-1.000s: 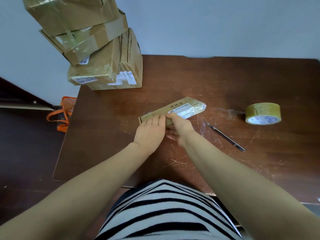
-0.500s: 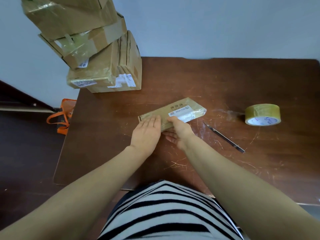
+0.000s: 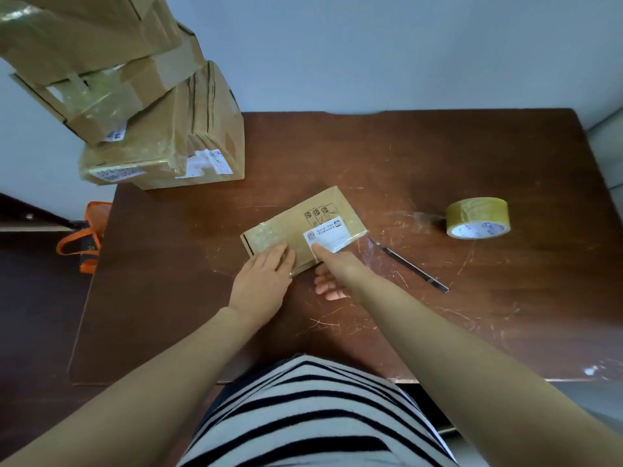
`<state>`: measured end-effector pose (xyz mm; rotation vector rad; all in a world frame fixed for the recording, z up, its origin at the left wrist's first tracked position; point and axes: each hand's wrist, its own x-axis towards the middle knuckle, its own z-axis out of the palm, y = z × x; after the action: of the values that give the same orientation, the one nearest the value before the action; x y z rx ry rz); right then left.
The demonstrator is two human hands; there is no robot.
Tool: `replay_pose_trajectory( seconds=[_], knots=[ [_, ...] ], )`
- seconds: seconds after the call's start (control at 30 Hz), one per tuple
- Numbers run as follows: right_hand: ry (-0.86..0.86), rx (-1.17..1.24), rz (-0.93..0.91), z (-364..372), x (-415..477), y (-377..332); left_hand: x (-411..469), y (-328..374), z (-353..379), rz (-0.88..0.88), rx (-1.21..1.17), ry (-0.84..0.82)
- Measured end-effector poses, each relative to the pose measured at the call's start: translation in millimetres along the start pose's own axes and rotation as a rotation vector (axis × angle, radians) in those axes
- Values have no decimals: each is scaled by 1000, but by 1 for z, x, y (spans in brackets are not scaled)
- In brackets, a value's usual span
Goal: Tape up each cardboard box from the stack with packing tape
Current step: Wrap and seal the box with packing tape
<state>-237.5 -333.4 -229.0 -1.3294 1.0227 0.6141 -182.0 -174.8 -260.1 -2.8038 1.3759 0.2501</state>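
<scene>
Our left hand (image 3: 261,281) presses straight, close-set fingers (image 3: 281,256) flat on the near-left end of the flat cardboard box (image 3: 296,224). Our right hand (image 3: 332,276) pinches the box's near edge, thumb on the white label (image 3: 328,235) and the other fingers curled beneath. The box lies flat, its long axis running from our left fingers away to the right. Just right of the fingers lies a slim cutter (image 3: 409,266), and well beyond it the packing tape roll (image 3: 477,217), with bare scratched wooden table (image 3: 438,156) around both. Far left of the fingers, a stack of taped boxes (image 3: 161,129) stands at the table's corner against a pale wall (image 3: 371,45).
</scene>
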Motion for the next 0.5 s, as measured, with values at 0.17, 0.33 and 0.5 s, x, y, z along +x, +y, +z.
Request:
replay_pose_trajectory(
  seconds=[0.17, 0.33, 0.5],
  knots=[
    [350, -139, -361, -66, -16, -11, 13, 6, 0, -32, 13, 55],
    [827, -690, -532, -154, -19, -46, 25, 19, -15, -159, -2, -65],
    [770, -1273, -153, -198, -5, -59, 33, 19, -18, -316, -96, -161]
  ],
)
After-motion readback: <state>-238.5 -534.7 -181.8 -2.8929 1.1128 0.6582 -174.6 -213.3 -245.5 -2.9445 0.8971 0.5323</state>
